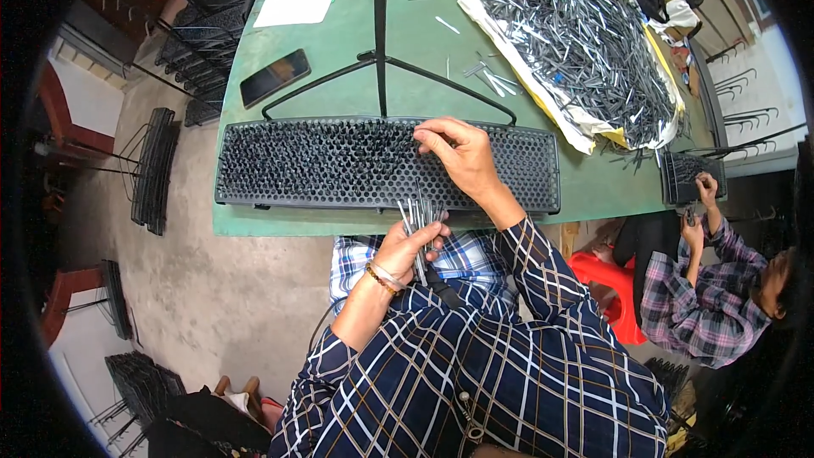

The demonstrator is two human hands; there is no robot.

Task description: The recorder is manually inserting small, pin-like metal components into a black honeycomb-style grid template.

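Observation:
A long black rack (527,171) with a grid of round holes lies along the near edge of the green table. Thin dark strips (297,161) stand packed in its left and middle holes; bare holes show on its right part. My right hand (465,159) is over the middle of the rack, thumb and fingers pinched at the border of the filled area. Whatever is between those fingertips is too small to make out. Below the rack's front edge, my left hand (400,253) grips a bundle of thin grey strips (415,219), fanned upward.
A black metal frame (381,34) rises behind the rack. Many loose strips (585,51) are heaped on a white sack at the right. A phone (275,78) and paper (297,2) lie at the left. A co-worker (708,288) sits at the right with another rack (691,171).

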